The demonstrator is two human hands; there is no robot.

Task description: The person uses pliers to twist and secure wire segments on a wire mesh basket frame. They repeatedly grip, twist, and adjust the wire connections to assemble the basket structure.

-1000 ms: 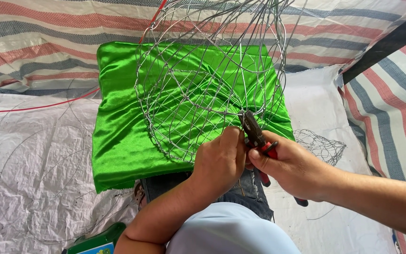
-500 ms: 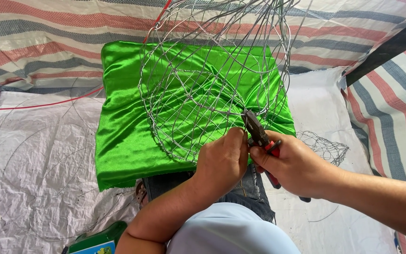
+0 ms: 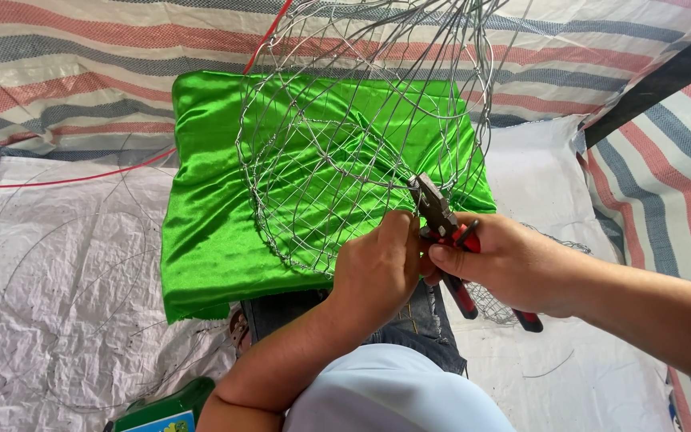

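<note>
striped tarp, green cloth. we pinch the wire frame rim in our left hand; our right hand grips pliers, nose aimed up-left at the rim just beyond.

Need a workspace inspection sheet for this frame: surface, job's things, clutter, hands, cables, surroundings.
Surface: white woven sheet on the ground, smudged.
Job's things: wire mesh basket over a green satin cloth; red-handled pliers with their tip at the mesh.
Clutter: loose wire loops on the sheet; green box at the bottom edge; small mesh piece beneath the right hand.
Hands: left hand pinches the basket rim; right hand grips the pliers.
Cables: thin red cord running left.
Surroundings: striped tarpaulin behind and to the right.
</note>
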